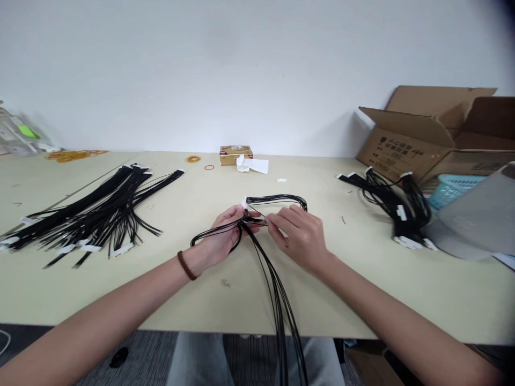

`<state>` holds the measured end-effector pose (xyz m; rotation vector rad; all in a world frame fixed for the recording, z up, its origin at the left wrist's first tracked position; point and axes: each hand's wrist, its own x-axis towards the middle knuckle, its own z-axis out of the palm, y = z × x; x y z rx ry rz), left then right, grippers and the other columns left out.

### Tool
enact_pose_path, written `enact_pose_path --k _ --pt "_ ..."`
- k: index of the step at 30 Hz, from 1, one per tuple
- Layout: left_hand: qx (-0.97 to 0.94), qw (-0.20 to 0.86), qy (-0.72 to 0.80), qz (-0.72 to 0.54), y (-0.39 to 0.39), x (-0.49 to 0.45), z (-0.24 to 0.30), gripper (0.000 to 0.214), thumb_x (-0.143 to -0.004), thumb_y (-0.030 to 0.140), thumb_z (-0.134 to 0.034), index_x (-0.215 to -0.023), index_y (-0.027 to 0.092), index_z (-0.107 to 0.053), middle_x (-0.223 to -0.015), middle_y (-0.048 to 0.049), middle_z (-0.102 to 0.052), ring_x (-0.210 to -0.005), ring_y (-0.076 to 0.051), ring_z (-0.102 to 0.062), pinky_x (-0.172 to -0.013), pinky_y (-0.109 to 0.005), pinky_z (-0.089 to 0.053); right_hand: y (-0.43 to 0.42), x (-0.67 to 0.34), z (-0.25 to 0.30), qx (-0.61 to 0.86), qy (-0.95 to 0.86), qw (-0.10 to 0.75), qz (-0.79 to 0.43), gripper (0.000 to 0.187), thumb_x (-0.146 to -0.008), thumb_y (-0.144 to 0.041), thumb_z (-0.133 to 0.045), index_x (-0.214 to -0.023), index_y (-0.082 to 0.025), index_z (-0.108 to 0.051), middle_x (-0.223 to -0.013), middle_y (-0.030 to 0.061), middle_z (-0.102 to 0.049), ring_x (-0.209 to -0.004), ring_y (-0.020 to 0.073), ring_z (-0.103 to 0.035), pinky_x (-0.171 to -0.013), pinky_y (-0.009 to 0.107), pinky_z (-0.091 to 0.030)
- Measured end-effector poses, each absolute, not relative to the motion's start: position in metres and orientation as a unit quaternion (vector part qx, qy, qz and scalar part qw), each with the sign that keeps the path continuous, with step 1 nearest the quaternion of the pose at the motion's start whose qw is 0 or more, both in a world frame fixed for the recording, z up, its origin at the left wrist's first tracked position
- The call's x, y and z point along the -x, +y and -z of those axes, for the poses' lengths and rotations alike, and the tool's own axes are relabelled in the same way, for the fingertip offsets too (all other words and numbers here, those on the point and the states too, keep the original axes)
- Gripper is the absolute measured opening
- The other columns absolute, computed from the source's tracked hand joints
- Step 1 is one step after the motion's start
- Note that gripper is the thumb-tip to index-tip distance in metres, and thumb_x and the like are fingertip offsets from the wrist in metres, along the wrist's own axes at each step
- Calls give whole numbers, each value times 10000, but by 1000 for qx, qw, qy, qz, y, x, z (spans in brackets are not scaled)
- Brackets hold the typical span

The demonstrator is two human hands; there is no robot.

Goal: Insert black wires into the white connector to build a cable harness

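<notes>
Over the middle of the table, my left hand (225,231) is closed around a black wire harness (277,292) close to its white connector (245,202). One bundle of its wires loops to the right, another loops back over my left wrist area, and a long one hangs past the table's front edge. My right hand (298,234) pinches a single thin black wire (257,212) just to the right of the connector. The wire's tip is too small to make out between the fingers.
Black wire harnesses (116,209) with white connectors lie at the left, more harnesses (396,206) at the right. Beyond those stand a cardboard box (410,145), a blue basket (450,187) and a grey container (478,214). A small gold box (235,154) sits by the wall.
</notes>
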<state>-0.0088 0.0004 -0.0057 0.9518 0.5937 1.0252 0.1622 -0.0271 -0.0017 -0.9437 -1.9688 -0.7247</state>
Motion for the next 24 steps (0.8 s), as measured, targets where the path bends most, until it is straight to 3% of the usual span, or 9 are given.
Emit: enact_pose_path --k 11,24 --pt "-502 677 280 -460 -1 8 5 222 -813 330 -548 -858 125 -618 -881 -68 -646 -737 -142 -613 -733 -282 -461 -27 -160 -1 383 -790 391 276 177 -827 -134 -466 -676 -158 -554 -594 8 -516 -592 122 -416 -548 249 -332" --pt "-532 636 321 -457 -3 6 1 227 -784 355 -575 -787 132 -621 -832 -62 -651 -673 -131 -592 -673 -267 -467 -32 -157 -6 403 -795 385 238 244 -866 -136 -405 -651 -170 -516 -573 -1 -496 -577 116 -411 -541 246 -312"
